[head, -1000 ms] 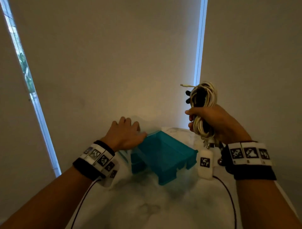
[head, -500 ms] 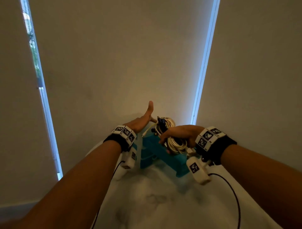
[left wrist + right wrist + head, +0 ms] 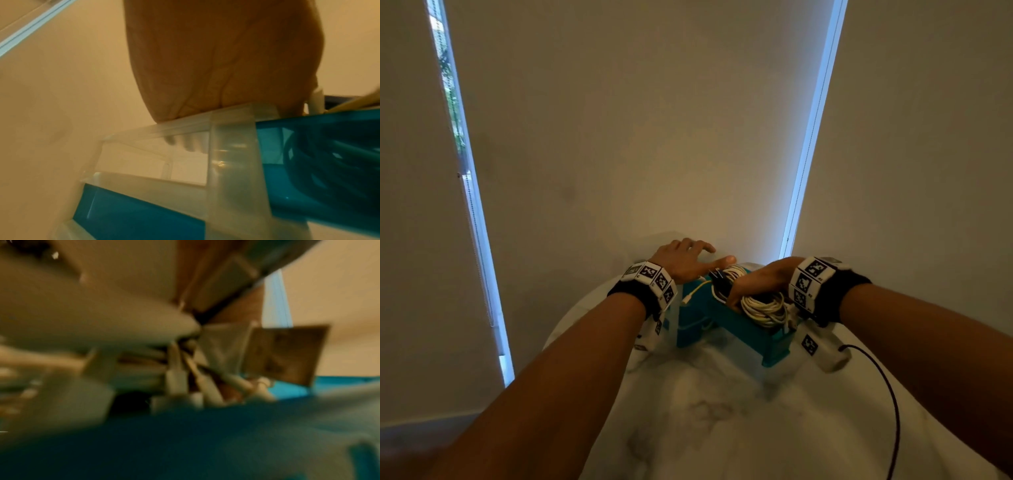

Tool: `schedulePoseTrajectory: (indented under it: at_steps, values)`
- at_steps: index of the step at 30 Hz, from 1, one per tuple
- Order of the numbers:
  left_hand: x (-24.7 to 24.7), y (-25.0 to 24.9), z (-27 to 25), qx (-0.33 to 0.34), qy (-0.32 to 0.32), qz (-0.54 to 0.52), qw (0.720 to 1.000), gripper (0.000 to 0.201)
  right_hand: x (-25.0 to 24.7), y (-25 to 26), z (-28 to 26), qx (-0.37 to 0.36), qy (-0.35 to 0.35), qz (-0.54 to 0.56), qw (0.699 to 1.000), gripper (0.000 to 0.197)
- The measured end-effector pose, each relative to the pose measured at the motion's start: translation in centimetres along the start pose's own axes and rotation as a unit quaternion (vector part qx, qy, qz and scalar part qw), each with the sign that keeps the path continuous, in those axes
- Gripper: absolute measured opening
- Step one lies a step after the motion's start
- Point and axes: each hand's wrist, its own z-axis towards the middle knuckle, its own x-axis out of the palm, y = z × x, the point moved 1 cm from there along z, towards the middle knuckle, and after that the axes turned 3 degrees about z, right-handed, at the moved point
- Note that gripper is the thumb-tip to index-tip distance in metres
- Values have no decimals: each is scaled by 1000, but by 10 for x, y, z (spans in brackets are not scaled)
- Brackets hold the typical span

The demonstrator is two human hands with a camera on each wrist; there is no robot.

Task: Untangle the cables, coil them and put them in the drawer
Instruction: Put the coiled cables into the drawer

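A teal drawer [image 3: 751,330] is pulled out of a small clear plastic drawer unit [image 3: 232,146] on the white marbled table [image 3: 722,411]. My right hand [image 3: 760,279] grips a coiled bundle of white and black cables [image 3: 763,306] and holds it down inside the drawer. A white plug end [image 3: 686,301] sticks out over the drawer's left side. My left hand [image 3: 685,258] rests flat on top of the unit, fingers spread; in the left wrist view its palm [image 3: 226,65] presses on the clear top edge. The right wrist view is blurred, showing cable ends [image 3: 205,386] above the teal.
A second teal drawer front [image 3: 688,332] sits shut below the open one. A thin black wire [image 3: 890,394] runs from my right wrist across the table. A plain wall with bright window strips [image 3: 808,137] stands close behind the round table's far edge.
My right hand has come down from head height and lowered the cable bundle into the open drawer. My left hand lifted briefly, thumb up, then settled back on the unit's top.
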Motion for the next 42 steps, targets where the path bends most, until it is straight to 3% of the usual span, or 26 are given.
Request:
schedulePoseTrajectory:
  at_steps: [5, 10, 14, 19, 22, 24, 26, 29, 32, 35, 37, 40, 42]
  values:
    - [-3, 12, 10, 6, 40, 12, 999, 86, -3, 5, -1, -5, -9, -12, 1000, 23]
    - [-8, 17, 14, 11, 48, 8, 999, 79, -11, 0, 0, 5, -101, -123, 987, 84]
    - [-5, 16, 17, 13, 45, 19, 999, 76, -16, -7, 4, -41, -136, -162, 977, 89]
    - [-3, 10, 12, -26, 29, -78, 996, 114, -20, -12, 9, -48, -138, -182, 972, 89]
    - [-1, 9, 13, -7, 33, -12, 999, 93, -18, -13, 12, -44, -128, -174, 976, 102]
    - [-2, 10, 14, 2, 40, 15, 999, 95, -17, -12, 13, -40, -134, -169, 976, 95]
    - [-4, 11, 13, 13, 50, 22, 998, 112, -16, -11, 13, -34, -152, -168, 973, 82]
    - [-7, 12, 14, 23, 56, 21, 998, 125, -17, -13, 11, -31, -178, -170, 969, 97]
    - [-5, 13, 17, 24, 56, 19, 998, 120, -16, -22, 7, -27, -180, -186, 966, 104]
    - [-4, 15, 21, 19, 60, 30, 998, 118, -4, -28, 6, -23, -179, -189, 965, 79]
    - [-1, 14, 24, 13, 54, 37, 998, 104, 4, -31, 10, -10, -213, -175, 961, 58]
    - [1, 14, 24, -4, 36, -11, 999, 82, 5, -33, 19, -17, -213, -142, 966, 57]
    - [2, 10, 21, -23, 24, -42, 999, 82, 3, -35, 19, -23, -210, -145, 967, 58]
